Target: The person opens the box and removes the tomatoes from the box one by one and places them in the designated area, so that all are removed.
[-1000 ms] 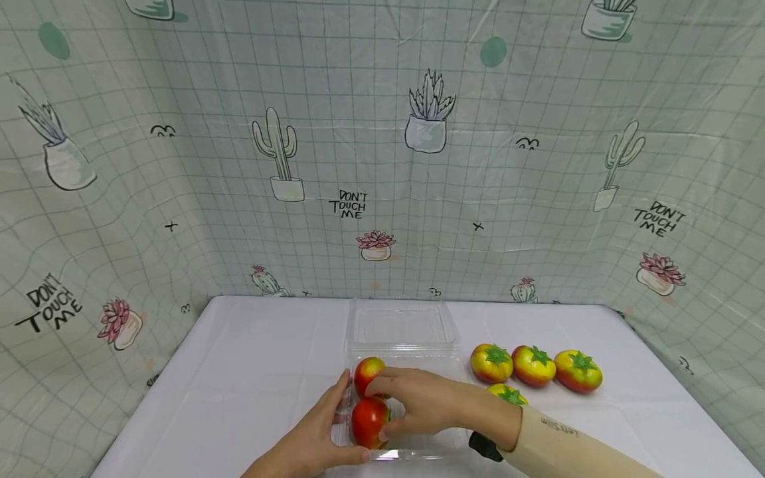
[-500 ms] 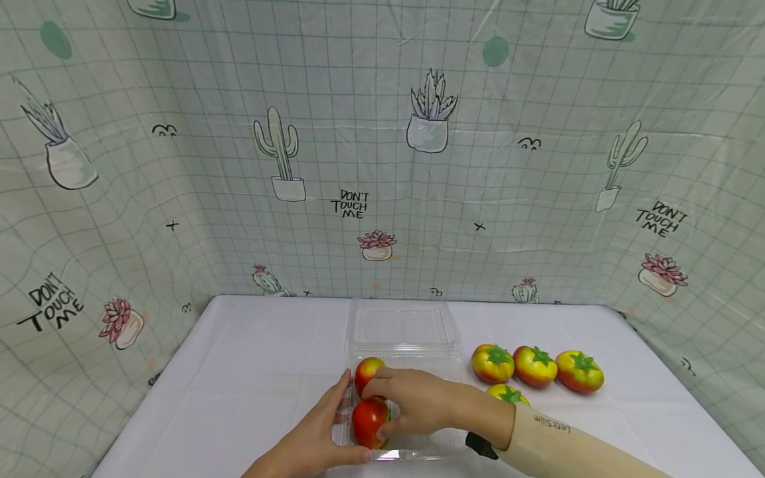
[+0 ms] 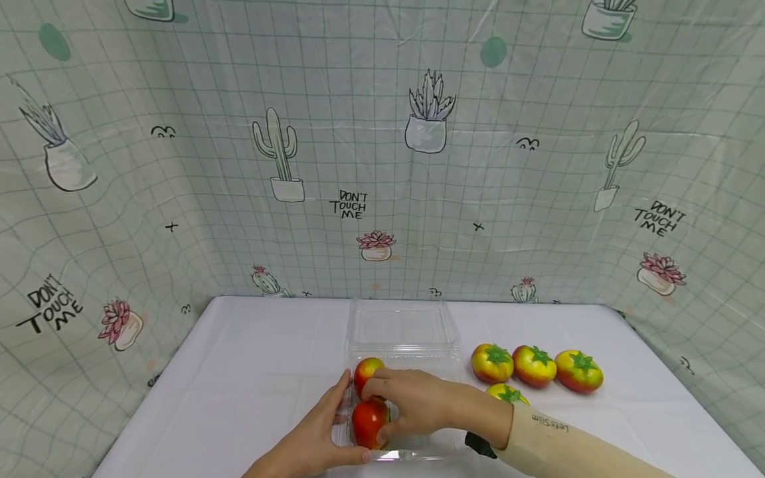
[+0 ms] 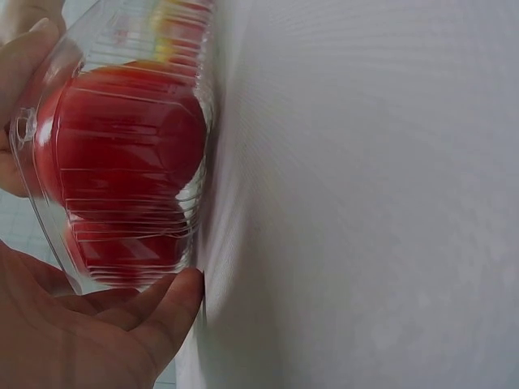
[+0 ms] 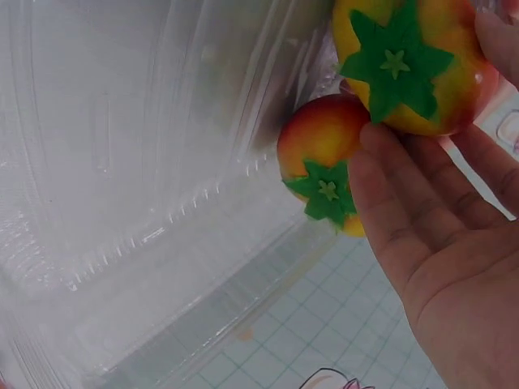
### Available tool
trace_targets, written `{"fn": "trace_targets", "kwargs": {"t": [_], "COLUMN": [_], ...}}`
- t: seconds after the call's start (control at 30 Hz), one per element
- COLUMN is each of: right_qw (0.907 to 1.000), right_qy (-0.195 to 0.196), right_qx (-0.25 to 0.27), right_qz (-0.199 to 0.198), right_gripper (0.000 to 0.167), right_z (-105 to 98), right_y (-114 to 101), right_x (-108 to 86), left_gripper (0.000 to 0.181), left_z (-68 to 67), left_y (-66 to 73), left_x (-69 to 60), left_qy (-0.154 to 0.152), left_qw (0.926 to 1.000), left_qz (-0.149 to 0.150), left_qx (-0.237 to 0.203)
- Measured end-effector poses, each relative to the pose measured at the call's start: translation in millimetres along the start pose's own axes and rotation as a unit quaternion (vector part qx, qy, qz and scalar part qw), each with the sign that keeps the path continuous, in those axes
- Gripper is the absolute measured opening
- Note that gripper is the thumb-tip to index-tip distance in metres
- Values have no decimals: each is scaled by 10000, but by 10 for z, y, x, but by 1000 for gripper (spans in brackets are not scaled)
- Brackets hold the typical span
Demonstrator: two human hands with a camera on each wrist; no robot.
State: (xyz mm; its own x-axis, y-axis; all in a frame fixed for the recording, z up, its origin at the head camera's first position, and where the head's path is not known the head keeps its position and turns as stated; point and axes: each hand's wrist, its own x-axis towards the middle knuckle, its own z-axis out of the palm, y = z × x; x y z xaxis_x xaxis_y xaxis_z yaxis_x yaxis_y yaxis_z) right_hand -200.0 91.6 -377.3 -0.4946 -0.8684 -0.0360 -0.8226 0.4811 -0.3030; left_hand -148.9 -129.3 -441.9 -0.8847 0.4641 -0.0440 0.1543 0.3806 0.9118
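Note:
A clear plastic clamshell box [image 3: 424,455] lies on the table, its lid [image 3: 402,328] folded back flat. Two glossy red-yellow tomatoes sit along its left side. My right hand [image 3: 418,401] pinches the near tomato [image 3: 368,419], thumb on one side and fingertips on the other. The far tomato [image 3: 366,373] touches those fingertips; its green star-shaped calyx [image 5: 326,191] shows in the right wrist view. My left hand [image 3: 313,435] rests against the box's outer left wall, fingers extended along it and thumb at the front corner. In the left wrist view those fingers [image 4: 166,312] touch the ridged plastic.
To the right of the box stand three tomatoes in a row, the middle one [image 3: 534,366] among them. Another tomato [image 3: 508,394] is partly hidden behind my right forearm. A white cloth [image 3: 269,358] covers the table, and a printed curtain [image 3: 335,159] hangs around it.
My right forearm has shifted slightly left. The right hand stays on the near tomato, and the left hand keeps its place on the box.

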Motion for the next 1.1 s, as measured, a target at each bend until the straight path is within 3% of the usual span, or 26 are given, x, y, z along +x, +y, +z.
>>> {"fn": "trace_targets", "kwargs": {"t": [0.33,0.8,1.1], "right_qw": [9999,9983,9950], "right_qy": [-37,-422,-413], "right_qx": [-27,30,607], "right_qz": [150,412,676], "right_gripper": [40,44,50], "right_z": [-26,-112,-21], "right_y": [13,57,69], "right_x": [-14,-90,-69], "left_gripper": [113,114,113], "left_z": [3,-1,4], "left_y": [6,16,16], "left_x": [-7,-4,-8], "left_qy": [52,21,15], "left_qw": [9999,9997,9999], "left_qz": [-89,-217,-87], "left_qx": [41,53,53]}}
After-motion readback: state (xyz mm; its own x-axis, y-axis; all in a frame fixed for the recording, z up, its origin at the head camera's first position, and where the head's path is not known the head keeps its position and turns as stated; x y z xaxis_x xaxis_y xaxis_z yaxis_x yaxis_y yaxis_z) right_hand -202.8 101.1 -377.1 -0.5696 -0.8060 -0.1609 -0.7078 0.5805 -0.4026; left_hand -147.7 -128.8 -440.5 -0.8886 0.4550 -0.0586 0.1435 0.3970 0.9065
